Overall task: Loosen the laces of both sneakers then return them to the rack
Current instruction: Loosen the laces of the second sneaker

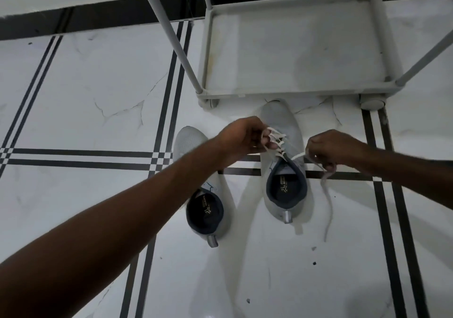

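- The left hand (241,141) was extended from the lower left on a bare forearm, its grip closed on the crossed laces (276,139) over the tongue of the right sneaker (284,170).
- The right hand (331,152) was brought in from the right edge, knuckles up, its grip pinched together on a loose lace end (327,195), which was trailed down onto the floor (85,84) beside the heel.
- Two grey sneakers were counted, both set on the floor with toes toward the rack (294,47) and heels toward the camera.
- The left sneaker (204,207) was placed beside and slightly nearer than the other, its midfoot hidden by the left forearm; its laces could not be seen.
- One rack was shown, its lowest shelf bare, standing just beyond the right sneaker's toe.
- Two hands were shown.
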### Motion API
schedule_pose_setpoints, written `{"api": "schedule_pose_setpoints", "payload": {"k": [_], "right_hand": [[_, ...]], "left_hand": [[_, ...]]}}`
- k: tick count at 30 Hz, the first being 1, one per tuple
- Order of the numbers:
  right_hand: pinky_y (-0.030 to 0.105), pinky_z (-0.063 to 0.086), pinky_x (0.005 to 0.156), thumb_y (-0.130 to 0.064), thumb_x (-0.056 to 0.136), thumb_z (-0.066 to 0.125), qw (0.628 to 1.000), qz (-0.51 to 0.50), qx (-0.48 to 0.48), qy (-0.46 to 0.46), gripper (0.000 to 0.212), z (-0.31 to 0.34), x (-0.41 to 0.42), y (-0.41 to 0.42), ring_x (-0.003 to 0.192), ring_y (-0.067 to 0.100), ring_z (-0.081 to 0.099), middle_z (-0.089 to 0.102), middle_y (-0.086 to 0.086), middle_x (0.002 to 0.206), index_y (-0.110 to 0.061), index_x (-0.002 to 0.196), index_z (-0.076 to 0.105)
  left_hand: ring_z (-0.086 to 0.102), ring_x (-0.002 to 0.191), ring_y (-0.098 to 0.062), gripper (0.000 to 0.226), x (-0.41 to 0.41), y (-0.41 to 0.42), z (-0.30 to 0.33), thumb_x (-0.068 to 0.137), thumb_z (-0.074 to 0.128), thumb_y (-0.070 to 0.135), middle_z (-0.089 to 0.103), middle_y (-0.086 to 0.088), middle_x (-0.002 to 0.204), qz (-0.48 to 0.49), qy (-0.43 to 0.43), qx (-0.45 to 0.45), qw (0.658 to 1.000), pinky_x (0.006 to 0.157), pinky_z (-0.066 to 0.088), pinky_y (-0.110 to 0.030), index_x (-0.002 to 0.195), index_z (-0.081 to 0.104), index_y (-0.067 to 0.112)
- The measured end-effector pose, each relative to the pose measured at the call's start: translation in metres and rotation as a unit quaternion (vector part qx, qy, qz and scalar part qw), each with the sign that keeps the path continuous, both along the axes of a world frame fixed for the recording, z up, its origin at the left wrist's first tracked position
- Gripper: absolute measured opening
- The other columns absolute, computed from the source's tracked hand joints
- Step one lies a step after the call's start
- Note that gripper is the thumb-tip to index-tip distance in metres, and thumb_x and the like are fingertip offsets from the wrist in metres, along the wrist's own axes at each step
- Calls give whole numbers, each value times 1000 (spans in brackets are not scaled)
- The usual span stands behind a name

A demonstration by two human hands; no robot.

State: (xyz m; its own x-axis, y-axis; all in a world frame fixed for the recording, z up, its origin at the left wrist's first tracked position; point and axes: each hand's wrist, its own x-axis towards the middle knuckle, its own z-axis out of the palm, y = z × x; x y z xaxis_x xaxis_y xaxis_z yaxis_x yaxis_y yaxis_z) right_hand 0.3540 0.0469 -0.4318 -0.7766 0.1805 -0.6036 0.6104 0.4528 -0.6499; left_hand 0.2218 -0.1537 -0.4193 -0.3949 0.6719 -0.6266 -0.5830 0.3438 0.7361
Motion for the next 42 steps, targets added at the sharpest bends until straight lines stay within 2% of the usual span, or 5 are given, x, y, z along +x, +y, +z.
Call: {"api": "schedule_pose_setpoints", "payload": {"k": [9, 16, 32, 37, 42], "right_hand": [[38, 39, 77, -27, 77, 75, 882, 104, 426, 171, 11, -2, -20, 28, 88, 35, 54, 62, 16, 85, -17, 80, 74], [32, 61, 70, -7, 77, 73, 969, -143, 85, 184, 16, -3, -29, -10, 68, 12, 73, 76, -5, 73, -20, 83, 79], [29, 51, 47, 3, 87, 59, 997, 15, -29, 69, 29, 10, -29, -12, 50, 20, 65, 77, 6, 75, -18, 106, 67], [36, 55, 78, -11, 85, 65, 986, 69, 124, 92, 17, -1, -33, -20, 88, 18, 69, 75, 0, 88, -23, 95, 72], [28, 56, 92, -9, 100, 50, 972, -15, -229, 42, 25, 6, -44, -24, 100, 20, 72, 77, 8, 105, -9, 111, 72]], "left_hand": [[61, 62, -15, 23, -34, -24, 23, 100, 55, 22, 57, -3, 68, 37, 135, -35, 990, 68, 56, -31, 98, 71, 4], [47, 45, -4, 18, 4, 7, -8, 96, 63, 16, 66, -3, 72, -18, 227, -148, 962, 42, 39, -14, 104, 77, 8], [64, 61, -13, 26, -11, 3, 16, 94, 66, 25, 70, -8, 73, -96, 210, -68, 971, 59, 54, -24, 96, 78, 2], [71, 73, -11, 17, -5, -4, 11, 82, 72, 10, 78, 2, 80, -155, 552, -72, 816, 69, 57, -31, 94, 80, 19], [64, 77, -19, 18, 11, 7, 1, 84, 62, 16, 72, 3, 84, -121, 688, -96, 709, 64, 50, -37, 94, 76, 20]]}}
